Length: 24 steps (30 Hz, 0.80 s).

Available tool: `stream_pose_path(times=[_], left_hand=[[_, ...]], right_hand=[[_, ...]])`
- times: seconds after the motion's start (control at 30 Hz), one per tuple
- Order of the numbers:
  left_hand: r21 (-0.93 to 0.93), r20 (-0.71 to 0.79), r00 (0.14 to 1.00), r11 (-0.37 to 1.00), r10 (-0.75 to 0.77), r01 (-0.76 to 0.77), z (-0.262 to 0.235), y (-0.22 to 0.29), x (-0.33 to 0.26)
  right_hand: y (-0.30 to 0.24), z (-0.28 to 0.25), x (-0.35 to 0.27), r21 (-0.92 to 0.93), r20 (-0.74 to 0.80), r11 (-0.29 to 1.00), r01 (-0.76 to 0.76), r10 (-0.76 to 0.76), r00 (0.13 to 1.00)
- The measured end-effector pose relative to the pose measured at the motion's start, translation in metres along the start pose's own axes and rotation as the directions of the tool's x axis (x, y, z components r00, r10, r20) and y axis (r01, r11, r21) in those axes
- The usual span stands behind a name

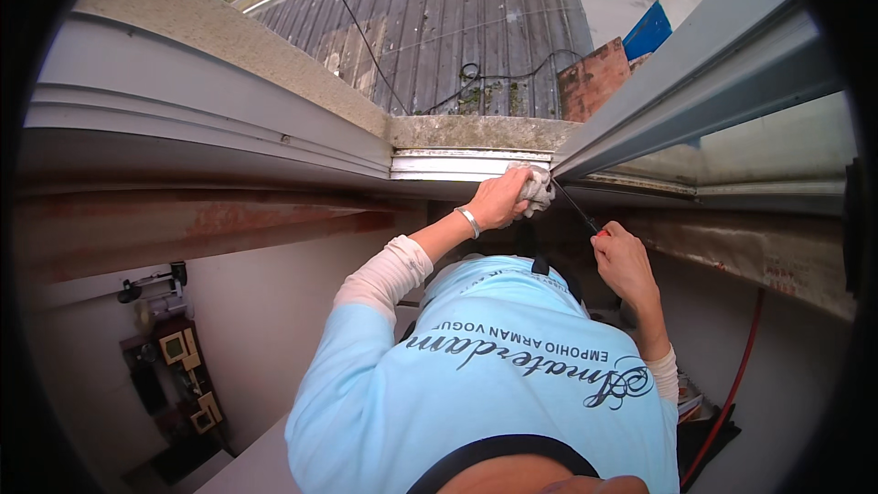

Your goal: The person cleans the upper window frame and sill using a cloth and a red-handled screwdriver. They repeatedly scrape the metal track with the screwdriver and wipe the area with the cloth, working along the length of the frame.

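My left hand (498, 199) is closed round a crumpled, greyish-white cloth (537, 190), pressed to the white window track (448, 165) beside the sliding sash (677, 82). In my right hand (627, 265) is a screwdriver (578, 208) with a red and black handle. Its thin dark shaft slants up and left to the sash's lower corner, right by the cloth. The cloth and the frame hide the tip, so I cannot tell exactly what it touches.
Beyond the rough concrete sill (476, 133) lies a dark corrugated roof (439, 27), with a black cable (471, 73) and a rusty sheet (593, 80). A red hose or cord (739, 375) hangs at the lower right. Shelving with frames (174, 348) stands at the left wall.
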<state>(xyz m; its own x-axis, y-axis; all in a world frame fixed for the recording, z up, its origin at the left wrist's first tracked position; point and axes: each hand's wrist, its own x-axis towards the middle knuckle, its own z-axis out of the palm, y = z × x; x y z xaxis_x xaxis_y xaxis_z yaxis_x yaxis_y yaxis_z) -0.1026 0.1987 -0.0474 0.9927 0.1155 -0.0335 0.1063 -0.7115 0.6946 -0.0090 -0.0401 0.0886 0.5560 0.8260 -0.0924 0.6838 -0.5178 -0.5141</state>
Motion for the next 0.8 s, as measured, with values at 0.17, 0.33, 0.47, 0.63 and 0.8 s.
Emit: stream_pose_path(times=[0.17, 0.33, 0.47, 0.63, 0.8], left_hand=[[-0.002, -0.075, 0.997, 1.0, -0.031, 0.031, 0.005, 0.01, -0.006], [0.093, -0.034, 0.994, 0.99, -0.107, 0.109, 0.008, 0.019, 0.001], [0.182, -0.051, 0.987, 0.97, -0.154, 0.161, 0.017, 0.025, 0.018], [0.256, -0.234, 0.961, 0.945, -0.146, 0.205, 0.031, 0.02, 0.015], [0.242, -0.279, 0.934, 0.925, -0.224, 0.294, 0.006, -0.002, -0.012]], right_hand=[[-0.003, 0.002, 0.032, -0.277, 0.181, 0.952, 0.129, -0.08, 0.98], [-0.031, 0.0, 0.063, -0.476, 0.283, 0.814, 0.332, -0.216, 0.934], [-0.037, 0.01, 0.099, -0.414, 0.362, 0.79, 0.453, -0.313, 0.878], [-0.041, 0.007, 0.096, -0.343, 0.372, 0.823, 0.453, -0.324, 0.87], [-0.048, 0.017, 0.114, -0.217, 0.402, 0.847, 0.486, -0.376, 0.835]])
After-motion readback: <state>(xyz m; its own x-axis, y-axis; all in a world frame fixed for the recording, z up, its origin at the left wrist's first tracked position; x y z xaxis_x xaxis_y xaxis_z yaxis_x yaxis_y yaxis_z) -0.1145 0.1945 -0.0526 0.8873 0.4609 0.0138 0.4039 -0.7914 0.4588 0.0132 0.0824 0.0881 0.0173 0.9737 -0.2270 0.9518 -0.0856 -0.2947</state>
